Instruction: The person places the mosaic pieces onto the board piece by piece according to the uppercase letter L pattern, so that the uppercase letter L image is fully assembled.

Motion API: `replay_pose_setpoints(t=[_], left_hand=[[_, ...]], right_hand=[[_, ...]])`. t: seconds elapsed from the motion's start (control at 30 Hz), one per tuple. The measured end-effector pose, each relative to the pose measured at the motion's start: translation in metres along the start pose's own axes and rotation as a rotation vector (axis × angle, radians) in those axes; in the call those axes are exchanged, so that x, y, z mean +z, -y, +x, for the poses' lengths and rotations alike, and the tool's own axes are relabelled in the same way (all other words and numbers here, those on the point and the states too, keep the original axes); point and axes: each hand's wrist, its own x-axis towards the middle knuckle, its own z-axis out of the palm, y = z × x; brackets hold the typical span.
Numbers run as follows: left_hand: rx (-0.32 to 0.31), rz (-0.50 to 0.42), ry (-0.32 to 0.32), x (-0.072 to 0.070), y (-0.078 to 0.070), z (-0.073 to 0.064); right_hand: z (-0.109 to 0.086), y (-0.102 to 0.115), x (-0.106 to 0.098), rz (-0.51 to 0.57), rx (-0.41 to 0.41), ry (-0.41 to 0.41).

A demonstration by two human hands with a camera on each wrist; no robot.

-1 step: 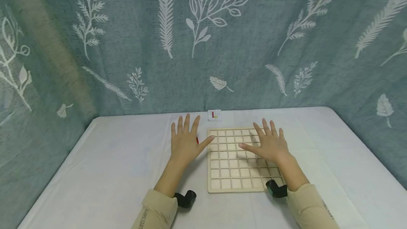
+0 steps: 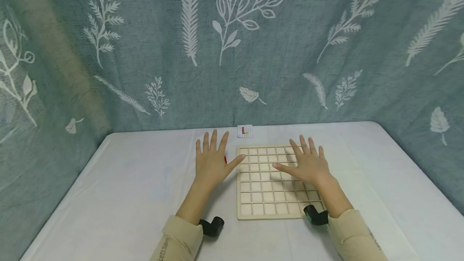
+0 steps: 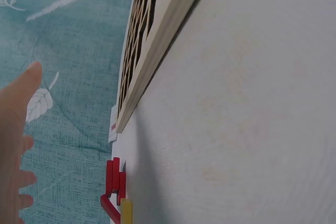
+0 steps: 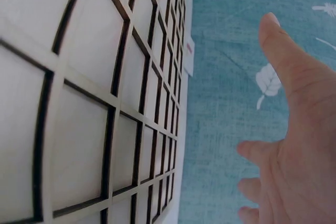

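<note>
A pale wooden grid board [image 2: 268, 186] with raised square frames lies on the white table. Over its left edge my left hand [image 2: 211, 165] hovers with fingers spread, holding nothing. My right hand [image 2: 308, 166], also spread and holding nothing, is above the board's right half. Several red pieces [image 3: 115, 177] and a yellow piece [image 3: 126, 211] lie on the table beyond the board's left side in the left wrist view. In the head view the left hand hides nearly all of them. Behind the board lies a small gridded card [image 2: 245, 131] with red and yellow marks.
The white-covered table [image 2: 127, 196] reaches back to a blue-green curtain [image 2: 163, 51] with white leaf prints. A black camera mount [image 2: 212, 226] sits at the left wrist, another black mount [image 2: 315, 215] at the right.
</note>
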Motion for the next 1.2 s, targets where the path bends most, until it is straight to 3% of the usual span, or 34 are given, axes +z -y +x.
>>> replay_pose_setpoints(t=[0.2,0.4,0.5,0.73,1.2], left_hand=[[-0.004,0.017,0.025,0.001,-0.002,0.000],[0.016,-0.066,0.070,-0.001,-0.002,0.001],[0.017,-0.145,0.126,-0.002,0.000,0.001],[0.038,-0.308,0.316,-0.010,0.016,-0.003],[0.073,-0.552,0.546,-0.027,0.052,-0.026]], right_hand=[[-0.002,-0.003,0.000,0.034,-0.002,0.010],[-0.005,-0.007,-0.003,0.083,-0.037,0.045],[-0.006,-0.011,-0.005,0.145,-0.095,0.093],[-0.010,-0.030,-0.007,0.361,-0.213,0.300],[-0.027,-0.069,-0.008,0.332,-0.231,0.433]])
